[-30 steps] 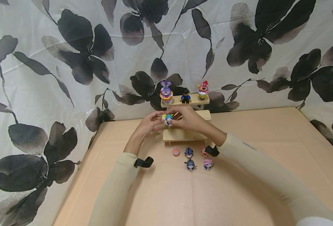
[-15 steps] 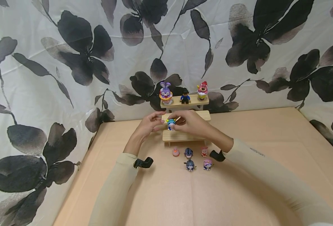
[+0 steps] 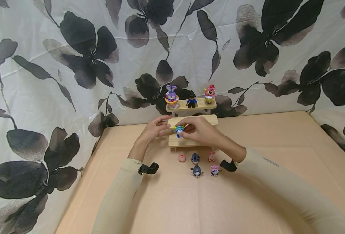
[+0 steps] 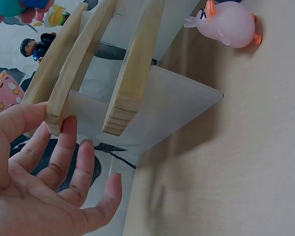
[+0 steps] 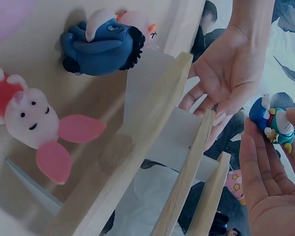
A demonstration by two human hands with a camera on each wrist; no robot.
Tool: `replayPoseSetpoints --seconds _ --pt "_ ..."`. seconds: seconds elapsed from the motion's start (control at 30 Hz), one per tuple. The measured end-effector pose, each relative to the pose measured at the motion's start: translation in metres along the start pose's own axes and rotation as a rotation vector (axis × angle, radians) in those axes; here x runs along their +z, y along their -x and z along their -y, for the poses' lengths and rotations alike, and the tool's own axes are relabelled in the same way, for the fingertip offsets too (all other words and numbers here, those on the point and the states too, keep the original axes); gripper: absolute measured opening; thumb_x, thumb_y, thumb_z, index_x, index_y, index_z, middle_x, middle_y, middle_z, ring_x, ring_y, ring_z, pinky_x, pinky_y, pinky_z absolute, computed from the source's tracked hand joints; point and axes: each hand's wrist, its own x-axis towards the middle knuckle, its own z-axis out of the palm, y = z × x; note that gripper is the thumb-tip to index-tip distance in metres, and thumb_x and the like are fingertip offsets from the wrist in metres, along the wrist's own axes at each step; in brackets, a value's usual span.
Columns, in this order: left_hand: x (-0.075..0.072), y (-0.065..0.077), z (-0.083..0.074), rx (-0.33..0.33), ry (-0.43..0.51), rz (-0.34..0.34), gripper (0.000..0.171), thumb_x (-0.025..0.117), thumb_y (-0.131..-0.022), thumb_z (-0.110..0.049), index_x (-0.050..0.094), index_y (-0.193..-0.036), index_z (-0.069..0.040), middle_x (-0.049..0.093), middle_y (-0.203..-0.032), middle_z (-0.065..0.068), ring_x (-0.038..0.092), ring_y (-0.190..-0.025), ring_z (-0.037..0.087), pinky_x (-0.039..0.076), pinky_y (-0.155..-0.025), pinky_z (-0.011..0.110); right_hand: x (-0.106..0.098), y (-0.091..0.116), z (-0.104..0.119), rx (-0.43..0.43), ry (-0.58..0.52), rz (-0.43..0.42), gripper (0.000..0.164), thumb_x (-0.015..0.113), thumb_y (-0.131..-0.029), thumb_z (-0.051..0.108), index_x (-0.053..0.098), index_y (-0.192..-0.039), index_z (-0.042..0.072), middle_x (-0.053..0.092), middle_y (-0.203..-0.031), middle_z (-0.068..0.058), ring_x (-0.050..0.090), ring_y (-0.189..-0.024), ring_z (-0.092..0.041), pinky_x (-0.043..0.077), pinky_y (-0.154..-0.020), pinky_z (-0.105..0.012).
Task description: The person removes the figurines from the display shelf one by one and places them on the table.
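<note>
My right hand (image 3: 200, 130) pinches a small figurine (image 3: 179, 130) with a teal hat and yellow tips, held in front of the wooden tiered display shelf (image 3: 187, 140). In the right wrist view the figurine (image 5: 273, 123) shows blue, white and teal parts between thumb and fingers. My left hand (image 3: 152, 130) is at the shelf's left side. Up close in the left wrist view, its thumb and a finger pinch the end of the middle board (image 4: 59, 105), while the other fingers (image 4: 83, 172) spread loosely below. The top board bears a purple rabbit figure (image 3: 172, 97), a blue-shirted toy figure (image 3: 192, 100) and a pink bear figure (image 3: 210, 94).
Before the shelf on the table (image 3: 172, 201) stand a pink bird toy (image 3: 182, 157), a blue donkey figure (image 3: 195, 158), a pink piglet figure (image 3: 211, 157), a dark-hatted figurine (image 3: 197, 171) and a pink-hatted figurine (image 3: 215, 170). A floral cloth (image 3: 137, 65) hangs behind.
My right hand has drawn the figurine from the left end of the middle board toward me, slightly right and lower in view. My left hand stays put at the shelf.
</note>
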Motion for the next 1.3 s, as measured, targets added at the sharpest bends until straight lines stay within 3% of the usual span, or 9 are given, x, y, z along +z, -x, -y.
replayPoseSetpoints --seconds 0.37,0.63,0.87,1.1,1.3 --pt "0.000 0.001 0.000 -0.011 0.013 0.000 0.042 0.067 -0.098 -0.012 0.061 -0.139 -0.018 0.057 -0.121 0.009 0.056 -0.108 0.021 0.040 -0.106 0.061 0.002 0.012 0.007 0.040 -0.035 0.031 0.032 0.075 -0.090 0.011 0.071 -0.122 0.010 0.070 -0.115 -0.005 0.069 -0.095 -0.017 0.058 -0.087 -0.031" --pt "0.000 0.003 -0.001 0.009 0.014 0.012 0.042 0.066 -0.099 -0.012 0.060 -0.140 -0.018 0.058 -0.123 0.012 0.052 -0.125 0.041 0.040 -0.104 0.062 0.006 0.019 0.012 0.053 -0.009 0.082 0.033 0.076 -0.091 0.013 0.070 -0.124 0.007 0.070 -0.117 -0.005 0.070 -0.098 -0.015 0.058 -0.086 -0.028" --pt "0.000 0.003 -0.002 0.011 0.001 0.003 0.040 0.067 -0.099 -0.012 0.061 -0.138 -0.019 0.057 -0.119 0.007 0.056 -0.115 0.031 0.041 -0.103 0.061 0.013 0.024 0.013 0.038 0.015 0.113 0.032 0.076 -0.090 0.011 0.071 -0.121 0.009 0.070 -0.113 -0.002 0.068 -0.094 -0.012 0.058 -0.084 -0.027" --pt "0.000 0.003 -0.002 0.006 0.012 0.010 0.042 0.067 -0.098 -0.012 0.061 -0.139 -0.018 0.057 -0.122 0.010 0.051 -0.126 0.042 0.040 -0.105 0.062 0.021 0.028 0.013 0.046 -0.003 0.180 0.032 0.078 -0.088 0.012 0.070 -0.119 0.008 0.069 -0.113 -0.002 0.068 -0.092 -0.009 0.057 -0.084 -0.024" --pt "0.000 0.003 -0.001 0.008 0.006 0.004 0.042 0.068 -0.098 -0.012 0.061 -0.139 -0.018 0.057 -0.120 0.009 0.053 -0.122 0.038 0.041 -0.104 0.061 0.029 0.032 0.013 0.057 -0.028 0.205 0.034 0.082 -0.086 0.014 0.071 -0.118 0.009 0.068 -0.110 0.000 0.066 -0.092 -0.010 0.057 -0.084 -0.027"
